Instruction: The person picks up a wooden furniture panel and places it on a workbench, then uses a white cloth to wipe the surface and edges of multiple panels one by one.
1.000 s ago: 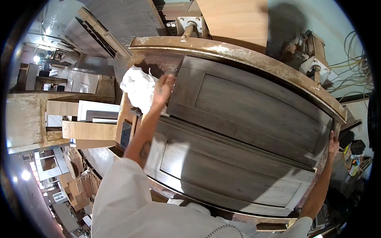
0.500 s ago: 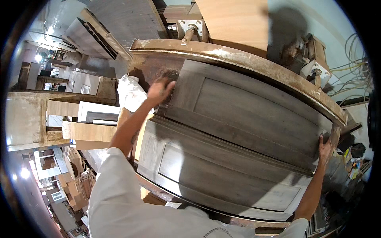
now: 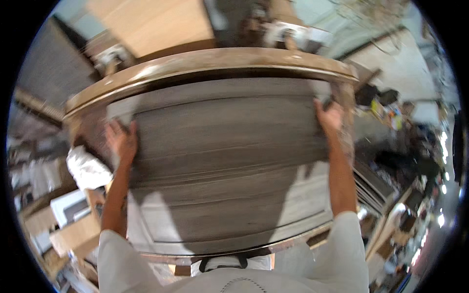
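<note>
A dark grey-brown panelled cabinet door (image 3: 224,127) lies flat on the wooden workbench, its far long side close to a raised bench rail. Nearer to me lies a second grey door (image 3: 234,210), partly in my shadow. My left hand (image 3: 121,140) is at the far door's left end, fingers stretched and apart. At the opposite end, my right hand (image 3: 330,116) rests along the door's edge, thumb apart from the fingers. Motion smears both hands a little. Neither visibly wraps round the door.
The rusty-brown rail (image 3: 210,61) runs along the bench's far side, with clamp fittings (image 3: 288,34) behind it. A white crumpled plastic bag (image 3: 88,168) sits at the left end. Stacked boards (image 3: 373,188) stand at the right, and a pale wood sheet (image 3: 151,24) leans beyond.
My view has turned to the right, so the bench now lies more level. My left hand has come down from above the bare bench to the far door's left end; the right stays at its end.
</note>
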{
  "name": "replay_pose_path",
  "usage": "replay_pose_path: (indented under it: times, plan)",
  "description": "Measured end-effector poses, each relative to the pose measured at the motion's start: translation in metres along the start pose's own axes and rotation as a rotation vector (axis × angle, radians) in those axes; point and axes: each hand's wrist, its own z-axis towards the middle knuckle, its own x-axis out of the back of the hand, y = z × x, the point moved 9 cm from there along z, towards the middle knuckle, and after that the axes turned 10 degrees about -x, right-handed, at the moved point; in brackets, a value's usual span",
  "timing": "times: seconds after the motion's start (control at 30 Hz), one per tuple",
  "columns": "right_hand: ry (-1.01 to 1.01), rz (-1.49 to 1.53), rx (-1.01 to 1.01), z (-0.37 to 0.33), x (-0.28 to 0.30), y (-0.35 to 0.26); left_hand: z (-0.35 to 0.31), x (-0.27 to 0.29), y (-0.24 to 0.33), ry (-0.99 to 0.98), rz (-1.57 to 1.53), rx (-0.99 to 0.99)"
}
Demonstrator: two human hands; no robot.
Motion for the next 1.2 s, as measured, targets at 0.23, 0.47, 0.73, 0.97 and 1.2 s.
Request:
replay_pose_path:
  times: [0.23,0.47,0.73,0.97,1.2]
  plan:
    - [0.094,0.168,-0.022,-0.014,-0.003,0.007,0.005,0.008,0.008,-0.043,-0.092,0.186]
    - [0.027,0.143,0.04,-0.002,-0.021,0.001,0.003,0.003,-0.002,-0.033,-0.084,0.191]
    - [-0.052,0.139,0.021,0.004,-0.029,0.006,0.004,0.002,-0.004,-0.03,-0.116,0.197]
    - [-0.008,0.162,0.018,0.005,-0.026,0.014,0.007,0.005,0.004,-0.035,-0.116,0.211]
    - [-0.029,0.069,-0.007,0.01,-0.023,0.01,0.006,0.005,-0.004,-0.023,-0.01,0.203]
